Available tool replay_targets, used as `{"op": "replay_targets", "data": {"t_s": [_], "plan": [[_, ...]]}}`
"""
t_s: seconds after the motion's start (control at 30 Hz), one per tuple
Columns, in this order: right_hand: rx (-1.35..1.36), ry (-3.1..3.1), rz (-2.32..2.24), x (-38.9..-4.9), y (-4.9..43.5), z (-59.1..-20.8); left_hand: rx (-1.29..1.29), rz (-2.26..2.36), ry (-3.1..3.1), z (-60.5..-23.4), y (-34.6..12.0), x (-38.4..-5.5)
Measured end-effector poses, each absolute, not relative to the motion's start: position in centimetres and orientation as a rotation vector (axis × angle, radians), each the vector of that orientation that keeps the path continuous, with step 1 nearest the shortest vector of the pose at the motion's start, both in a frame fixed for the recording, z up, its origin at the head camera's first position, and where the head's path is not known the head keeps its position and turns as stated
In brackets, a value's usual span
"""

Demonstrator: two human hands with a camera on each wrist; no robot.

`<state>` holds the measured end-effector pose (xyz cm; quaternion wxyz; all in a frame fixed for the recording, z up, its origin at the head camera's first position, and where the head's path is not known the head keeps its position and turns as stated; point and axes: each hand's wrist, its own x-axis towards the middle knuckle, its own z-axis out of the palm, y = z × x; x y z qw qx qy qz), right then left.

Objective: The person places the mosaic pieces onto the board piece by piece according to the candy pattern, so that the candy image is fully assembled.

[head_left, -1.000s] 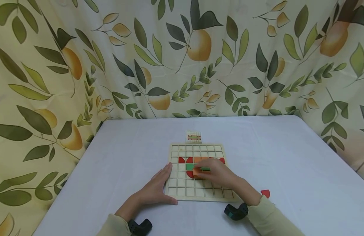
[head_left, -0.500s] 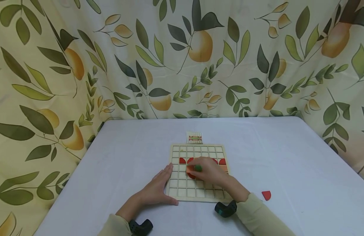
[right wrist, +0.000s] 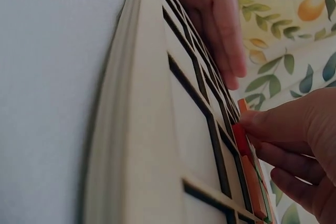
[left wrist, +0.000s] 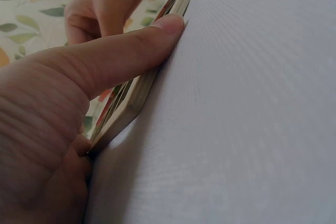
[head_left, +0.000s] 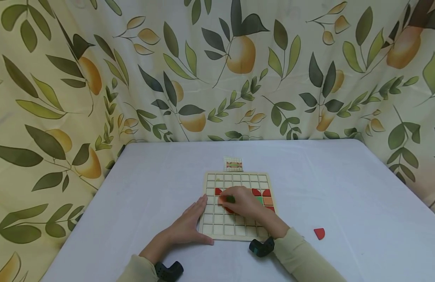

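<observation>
A pale gridded board (head_left: 235, 232) lies on the white table with red, green and orange pieces in its cells. My right hand (head_left: 243, 201) is over its left-middle part and pinches an orange square tile (head_left: 221, 200) between thumb and fingers. In the right wrist view the orange tile (right wrist: 242, 105) stands on edge, next to a red piece (right wrist: 240, 137). My left hand (head_left: 185, 224) rests against the board's left side, fingers straight; its thumb lies along the near edge in the left wrist view. Part of the coloured rows is hidden under my right hand.
A small pattern card (head_left: 233, 164) lies just beyond the board's far edge. One loose red quarter-circle piece (head_left: 319, 234) is on the table (head_left: 344, 188) to the right. A leaf-and-fruit patterned curtain (head_left: 189, 78) hangs behind and at the sides.
My right hand has moved left across the board with the orange tile, uncovering red, green and orange pieces on the right. The left hand has stayed in place.
</observation>
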<state>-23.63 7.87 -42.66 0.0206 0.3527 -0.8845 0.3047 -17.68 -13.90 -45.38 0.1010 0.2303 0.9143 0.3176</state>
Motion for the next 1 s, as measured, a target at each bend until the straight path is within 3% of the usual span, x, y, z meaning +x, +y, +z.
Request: {"op": "replay_targets", "data": {"t_s": [1.0], "plan": [[0.992, -2.764, 1.036, -23.8, 6.8, -43.3, 0.657, 0.947, 2.694, -45.4, -13.8, -17.7]]}}
